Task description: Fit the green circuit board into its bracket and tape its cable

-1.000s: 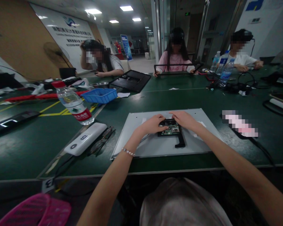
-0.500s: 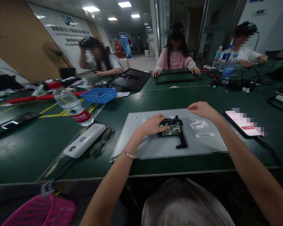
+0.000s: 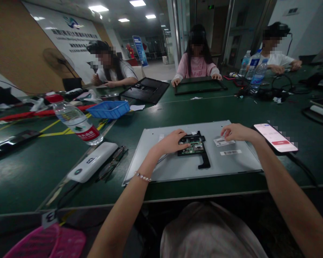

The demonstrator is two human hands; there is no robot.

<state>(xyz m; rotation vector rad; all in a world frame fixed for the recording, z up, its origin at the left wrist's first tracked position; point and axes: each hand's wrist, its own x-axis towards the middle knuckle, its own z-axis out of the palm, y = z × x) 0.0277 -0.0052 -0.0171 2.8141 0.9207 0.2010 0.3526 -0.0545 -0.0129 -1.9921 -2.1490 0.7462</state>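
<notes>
A grey display panel [image 3: 174, 170] lies flat on the table before me, back side up. On its middle rests a black plastic bracket [image 3: 204, 160] with a green circuit board [image 3: 196, 147] in it. My left hand [image 3: 169, 144] grips the bracket's left side, its thumb reaching over the board. To the right, my right hand [image 3: 238, 132] hovers over a white label [image 3: 221, 142] on the panel. Its fingertips are bent together in a pinch; whatever is between them is too small to make out. A barcode sticker [image 3: 230, 152] is below the label.
Left of the panel are glasses [image 3: 111, 165], a white power bank [image 3: 93, 163], a water bottle [image 3: 75, 120] and a blue tray [image 3: 109, 109]. A lit phone [image 3: 276, 138] with a cable lies right. Across the table, a person holds a black frame [image 3: 200, 87]; two others sit nearby.
My right hand has come down toward the white label, its fingers curling inward. My left hand stays at the bracket. The whole view has shifted slightly.
</notes>
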